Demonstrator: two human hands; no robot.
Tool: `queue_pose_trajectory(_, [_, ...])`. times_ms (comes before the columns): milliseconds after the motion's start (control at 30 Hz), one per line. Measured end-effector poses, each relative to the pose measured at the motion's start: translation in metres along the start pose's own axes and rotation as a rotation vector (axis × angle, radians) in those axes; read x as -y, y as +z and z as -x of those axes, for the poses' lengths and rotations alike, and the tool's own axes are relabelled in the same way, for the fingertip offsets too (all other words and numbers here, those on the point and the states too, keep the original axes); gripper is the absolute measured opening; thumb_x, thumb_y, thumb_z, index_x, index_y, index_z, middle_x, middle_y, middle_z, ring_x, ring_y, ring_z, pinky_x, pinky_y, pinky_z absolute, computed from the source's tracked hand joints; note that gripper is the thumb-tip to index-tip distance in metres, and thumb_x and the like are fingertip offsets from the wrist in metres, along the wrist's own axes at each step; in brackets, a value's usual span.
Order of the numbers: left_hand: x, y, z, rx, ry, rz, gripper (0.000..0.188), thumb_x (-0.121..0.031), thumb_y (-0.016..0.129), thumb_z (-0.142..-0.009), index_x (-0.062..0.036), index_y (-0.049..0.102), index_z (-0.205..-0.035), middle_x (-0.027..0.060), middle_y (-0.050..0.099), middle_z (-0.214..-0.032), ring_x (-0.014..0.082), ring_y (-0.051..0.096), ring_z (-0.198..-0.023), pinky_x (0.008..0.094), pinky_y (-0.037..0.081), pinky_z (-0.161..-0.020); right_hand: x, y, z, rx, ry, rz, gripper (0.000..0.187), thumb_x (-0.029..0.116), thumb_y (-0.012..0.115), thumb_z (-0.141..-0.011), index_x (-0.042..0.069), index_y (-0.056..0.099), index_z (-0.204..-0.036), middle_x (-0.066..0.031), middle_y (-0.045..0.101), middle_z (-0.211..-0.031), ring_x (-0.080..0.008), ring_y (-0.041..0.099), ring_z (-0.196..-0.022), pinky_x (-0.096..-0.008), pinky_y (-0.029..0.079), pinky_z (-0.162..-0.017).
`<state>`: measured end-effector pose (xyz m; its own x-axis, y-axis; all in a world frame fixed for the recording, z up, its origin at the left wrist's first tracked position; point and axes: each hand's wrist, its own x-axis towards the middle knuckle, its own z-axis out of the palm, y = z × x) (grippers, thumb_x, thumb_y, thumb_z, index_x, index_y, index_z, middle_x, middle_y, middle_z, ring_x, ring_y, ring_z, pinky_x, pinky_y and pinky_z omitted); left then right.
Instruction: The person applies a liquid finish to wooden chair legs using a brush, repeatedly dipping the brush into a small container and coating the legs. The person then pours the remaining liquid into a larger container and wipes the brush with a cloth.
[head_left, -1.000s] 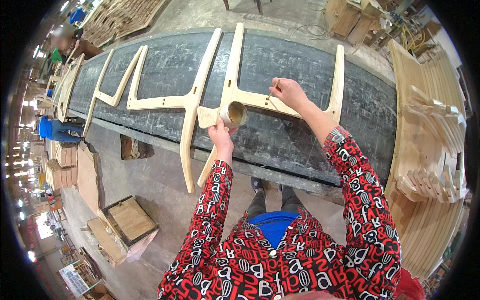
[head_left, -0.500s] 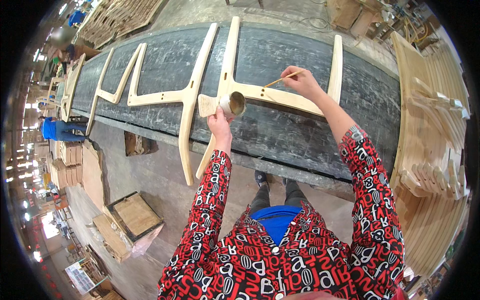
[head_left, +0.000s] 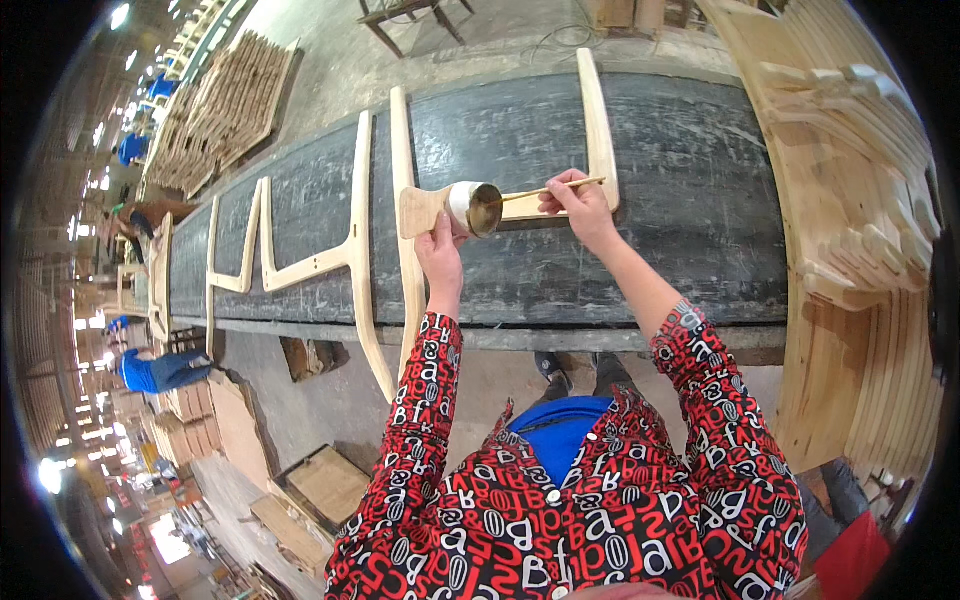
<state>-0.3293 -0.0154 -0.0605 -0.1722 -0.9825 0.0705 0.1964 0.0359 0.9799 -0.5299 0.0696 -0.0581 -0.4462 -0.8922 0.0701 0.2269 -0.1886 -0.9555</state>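
My left hand [head_left: 440,262] is closed around a small white cup [head_left: 458,206] whose inside looks brown and coated. A flat pale wooden piece [head_left: 417,212] sticks out from the cup's left side; how the two join is hidden. Between the fingertips of my right hand [head_left: 582,212] is a thin wooden stick [head_left: 525,193], its left end inside the cup's mouth. Beneath both hands lies a pale wooden chair frame [head_left: 598,130] on the dark worktable [head_left: 690,200]. The cup and my right hand cover part of its crossbar.
Further left on the table lie more wooden frames [head_left: 358,230]. Stacked wooden parts [head_left: 850,200] stand at the right. Piled boards [head_left: 215,110] and a dark stool [head_left: 410,15] are beyond the table. A person in blue [head_left: 145,372] bends at the far left.
The stick's tip has gone from the holes in the crossbar into the cup. My right hand moved down and left relative to the frame. The whole view has shifted.
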Motion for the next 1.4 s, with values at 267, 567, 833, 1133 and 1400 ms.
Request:
queue_pose_trajectory(267, [0.002, 0.028, -0.003, -0.015, -0.057, 0.165, 0.019, -0.019, 0.05, -0.093, -0.0029, 0.056, -0.103, 0.0054, 0.06, -0.095, 0.0132, 0.06, -0.081, 0.0286, 0.056, -0.062, -0.011, -0.023, 0.005, -0.285, 0.403, -0.413, 0.02, 0.023, 0.055, -0.091, 0.004, 0.055, -0.086, -0.008, 0.063, -0.071, -0.0134, 0.061, -0.056, -0.0257, 0.052, -0.05])
queue_pose_trajectory(567, [0.028, 0.017, -0.016, -0.052, -0.209, 0.233, 0.021, -0.02, 0.049, -0.093, -0.0038, 0.052, -0.107, 0.006, 0.056, -0.104, 0.0157, 0.058, -0.09, 0.0326, 0.058, -0.062, 0.01, -0.026, 0.008, -0.09, 0.167, -0.277, 0.007, 0.009, 0.055, -0.088, 0.002, 0.055, -0.09, -0.0087, 0.062, -0.082, -0.0147, 0.06, -0.071, -0.0297, 0.05, -0.07])
queue_pose_trajectory(833, [0.022, 0.042, -0.019, 0.021, -0.18, 0.244, 0.019, -0.019, 0.047, -0.094, -0.0047, 0.051, -0.105, 0.005, 0.057, -0.099, 0.015, 0.059, -0.088, 0.0346, 0.059, -0.061, -0.01, -0.028, 0.007, -0.453, 0.407, -0.37, 0.019, 0.023, 0.058, -0.089, 0.006, 0.052, -0.083, -0.0052, 0.06, -0.069, -0.0112, 0.059, -0.059, -0.0263, 0.05, -0.052])
queue_pose_trajectory(1133, [0.046, 0.014, -0.024, -0.091, -0.241, 0.172, 0.023, -0.021, 0.047, -0.094, -0.0024, 0.05, -0.106, 0.0083, 0.057, -0.103, 0.0192, 0.06, -0.086, 0.0342, 0.058, -0.061, 0.028, -0.029, -0.015, -0.125, -0.042, 0.234, 0.018, 0.018, 0.058, -0.088, 0.004, 0.051, -0.079, -0.0051, 0.06, -0.069, -0.0106, 0.061, -0.062, -0.0241, 0.048, -0.054])
queue_pose_trajectory(1400, [0.05, -0.015, -0.007, -0.203, -0.219, 0.221, 0.025, -0.018, 0.046, -0.094, -0.006, 0.049, -0.115, 0.006, 0.055, -0.108, 0.0172, 0.057, -0.094, 0.036, 0.059, -0.058, 0.028, -0.005, -0.025, 0.138, -0.194, 0.851, 0.019, 0.017, 0.06, -0.084, 0.002, 0.052, -0.077, -0.0106, 0.053, -0.062, -0.018, 0.055, -0.059, -0.032, 0.044, -0.056])
